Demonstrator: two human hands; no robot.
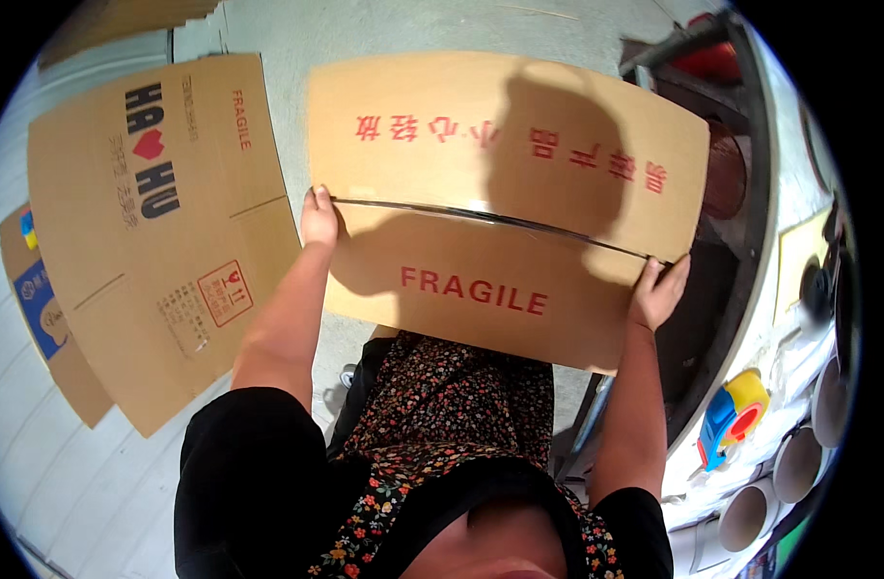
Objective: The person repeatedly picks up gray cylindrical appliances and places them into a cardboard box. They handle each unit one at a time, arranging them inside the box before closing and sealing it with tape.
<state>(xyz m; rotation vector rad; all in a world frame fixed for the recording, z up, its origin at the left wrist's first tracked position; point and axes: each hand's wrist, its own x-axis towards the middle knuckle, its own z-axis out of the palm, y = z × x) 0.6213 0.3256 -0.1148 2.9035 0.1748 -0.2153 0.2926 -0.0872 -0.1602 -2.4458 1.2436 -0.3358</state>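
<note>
A large brown cardboard box [413, 251] with red printing is in front of me. Its two top flaps come close together, and a narrow dark gap runs between them across the middle. My left hand [319, 220] grips the box at the left end of that gap, fingertips over the edge. At the opposite end my right hand [660, 291] holds the right edge, its fingers partly spread over the corner of the near flap. A shadow falls across the far flap. The underside of the box and what is inside it are hidden.
Flattened cardboard sheets [162, 261] lean or lie at the left. On the right, a bench [688, 439] with a dark metal frame carries a blue, yellow and red tape dispenser [733, 420] and several white cylindrical items [748, 516]. Pale grey floor [403, 27] shows beyond the box.
</note>
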